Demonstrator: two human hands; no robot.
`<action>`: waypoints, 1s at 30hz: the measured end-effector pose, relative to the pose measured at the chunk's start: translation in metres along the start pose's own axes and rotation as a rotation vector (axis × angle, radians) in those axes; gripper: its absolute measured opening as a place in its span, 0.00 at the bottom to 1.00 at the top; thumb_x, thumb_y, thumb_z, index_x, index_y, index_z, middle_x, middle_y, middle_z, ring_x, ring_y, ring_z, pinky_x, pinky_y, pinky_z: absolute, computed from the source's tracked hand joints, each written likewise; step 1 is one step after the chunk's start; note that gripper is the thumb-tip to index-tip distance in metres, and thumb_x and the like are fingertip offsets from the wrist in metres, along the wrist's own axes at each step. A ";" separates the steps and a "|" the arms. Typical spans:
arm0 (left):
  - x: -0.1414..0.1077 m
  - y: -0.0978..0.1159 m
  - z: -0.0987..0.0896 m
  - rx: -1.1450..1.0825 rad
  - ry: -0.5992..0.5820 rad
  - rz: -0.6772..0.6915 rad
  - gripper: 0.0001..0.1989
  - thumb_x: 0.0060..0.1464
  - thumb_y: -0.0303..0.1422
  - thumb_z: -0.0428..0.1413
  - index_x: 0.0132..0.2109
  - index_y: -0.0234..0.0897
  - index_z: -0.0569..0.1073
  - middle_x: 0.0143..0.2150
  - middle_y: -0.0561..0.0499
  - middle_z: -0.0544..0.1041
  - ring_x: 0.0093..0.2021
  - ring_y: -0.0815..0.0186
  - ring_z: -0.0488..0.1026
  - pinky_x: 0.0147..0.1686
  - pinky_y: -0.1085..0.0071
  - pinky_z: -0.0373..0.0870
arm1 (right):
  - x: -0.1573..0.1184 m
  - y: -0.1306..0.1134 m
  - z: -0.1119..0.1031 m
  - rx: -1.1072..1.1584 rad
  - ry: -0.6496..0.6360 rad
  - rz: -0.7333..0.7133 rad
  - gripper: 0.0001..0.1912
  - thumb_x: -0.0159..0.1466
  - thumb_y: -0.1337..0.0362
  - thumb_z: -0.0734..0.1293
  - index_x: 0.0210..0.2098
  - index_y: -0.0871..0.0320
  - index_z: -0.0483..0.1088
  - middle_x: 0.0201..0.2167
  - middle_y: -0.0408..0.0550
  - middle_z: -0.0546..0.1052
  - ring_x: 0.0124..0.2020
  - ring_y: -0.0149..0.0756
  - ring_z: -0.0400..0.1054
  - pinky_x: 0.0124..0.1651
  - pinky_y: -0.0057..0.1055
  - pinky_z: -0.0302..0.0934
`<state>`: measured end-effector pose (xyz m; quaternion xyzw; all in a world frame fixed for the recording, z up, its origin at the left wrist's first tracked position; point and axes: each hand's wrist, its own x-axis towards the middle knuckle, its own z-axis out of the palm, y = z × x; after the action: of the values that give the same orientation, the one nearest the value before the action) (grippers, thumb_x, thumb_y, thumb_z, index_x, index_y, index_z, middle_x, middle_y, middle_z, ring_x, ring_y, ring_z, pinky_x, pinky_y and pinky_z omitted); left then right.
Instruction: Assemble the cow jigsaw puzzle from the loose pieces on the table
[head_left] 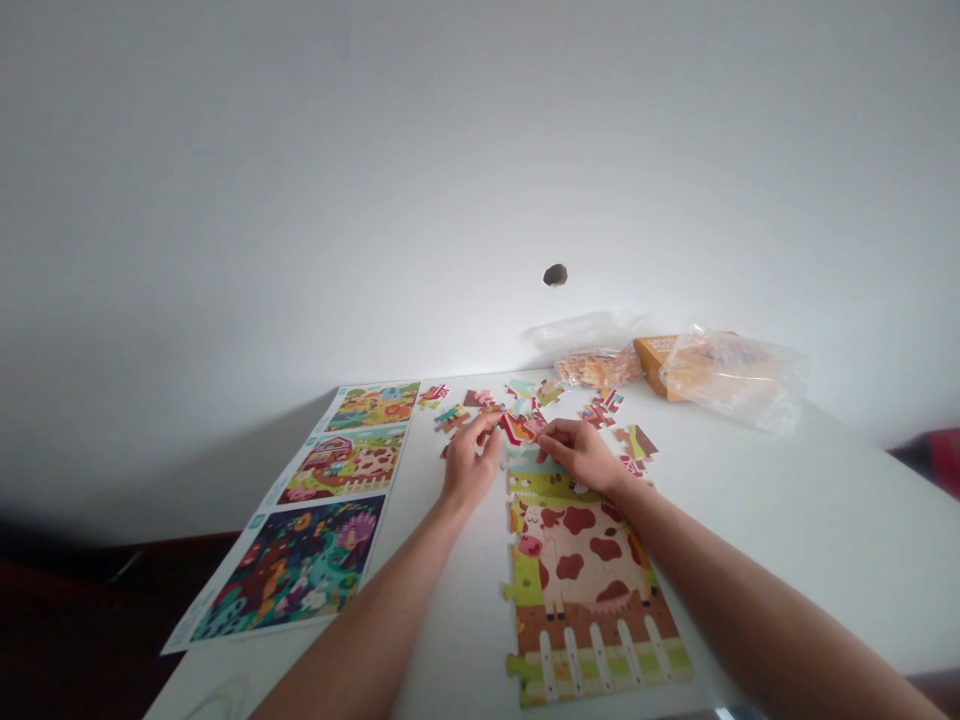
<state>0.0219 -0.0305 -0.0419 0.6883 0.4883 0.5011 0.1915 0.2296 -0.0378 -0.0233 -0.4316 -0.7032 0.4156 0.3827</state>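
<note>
A partly joined jigsaw puzzle [592, 580] lies flat on the white table, showing a brown-spotted cow behind a white picket fence. Just beyond its far edge, my right hand [583, 454] has thumb and fingertips pinched on a small puzzle piece [537, 426], mostly covered by the fingers. My left hand [472, 455] is to the left of it, thumb and fingers apart, fingertips near a red-edged piece [513, 430]. Loose puzzle pieces [480, 398] are scattered around both hands, some overlapping. More pieces [636, 441] lie to the right of my right hand.
A sheet with three printed pictures [341, 465] lies along the table's left edge. Towards the wall are a clear bag of puzzle pieces [598, 368] and an orange box [660, 365] partly under clear plastic [750, 375]. The wall [450, 200] has a round hole [555, 275].
</note>
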 end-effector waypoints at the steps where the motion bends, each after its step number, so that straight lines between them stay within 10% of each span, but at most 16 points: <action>1: 0.001 0.000 -0.002 0.027 -0.007 -0.001 0.13 0.58 0.29 0.50 0.45 0.38 0.78 0.42 0.49 0.80 0.43 0.62 0.76 0.44 0.67 0.72 | 0.000 0.000 0.000 -0.014 0.001 -0.009 0.13 0.65 0.56 0.63 0.34 0.60 0.72 0.28 0.47 0.79 0.26 0.31 0.66 0.28 0.25 0.56; 7: 0.001 0.001 -0.004 0.366 -0.142 -0.111 0.18 0.53 0.23 0.49 0.37 0.46 0.82 0.41 0.54 0.82 0.45 0.59 0.76 0.50 0.60 0.68 | -0.002 -0.002 -0.001 -0.060 -0.017 -0.019 0.09 0.63 0.61 0.64 0.37 0.59 0.73 0.28 0.45 0.79 0.28 0.33 0.68 0.33 0.27 0.61; 19: 0.002 0.003 -0.005 0.418 -0.052 -0.205 0.16 0.55 0.24 0.51 0.38 0.47 0.81 0.41 0.52 0.82 0.45 0.55 0.76 0.49 0.55 0.66 | -0.001 0.002 -0.004 -0.241 -0.030 -0.028 0.10 0.61 0.66 0.64 0.38 0.59 0.75 0.27 0.43 0.77 0.27 0.32 0.68 0.31 0.26 0.58; 26: 0.003 0.005 -0.006 0.029 0.000 0.066 0.11 0.60 0.29 0.51 0.42 0.40 0.79 0.42 0.50 0.81 0.43 0.63 0.76 0.43 0.68 0.71 | -0.002 -0.002 -0.005 -0.235 -0.046 -0.060 0.16 0.61 0.61 0.67 0.47 0.59 0.74 0.30 0.43 0.77 0.25 0.29 0.64 0.29 0.25 0.56; 30: -0.001 0.010 -0.002 -0.051 -0.118 0.160 0.10 0.62 0.32 0.52 0.43 0.41 0.79 0.43 0.49 0.79 0.44 0.64 0.75 0.44 0.69 0.73 | -0.003 -0.005 -0.004 -0.269 -0.081 -0.108 0.11 0.64 0.59 0.65 0.36 0.58 0.78 0.27 0.42 0.76 0.26 0.30 0.63 0.31 0.25 0.55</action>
<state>0.0252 -0.0364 -0.0342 0.7484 0.4067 0.4856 0.1966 0.2326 -0.0416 -0.0175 -0.4235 -0.7896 0.3135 0.3146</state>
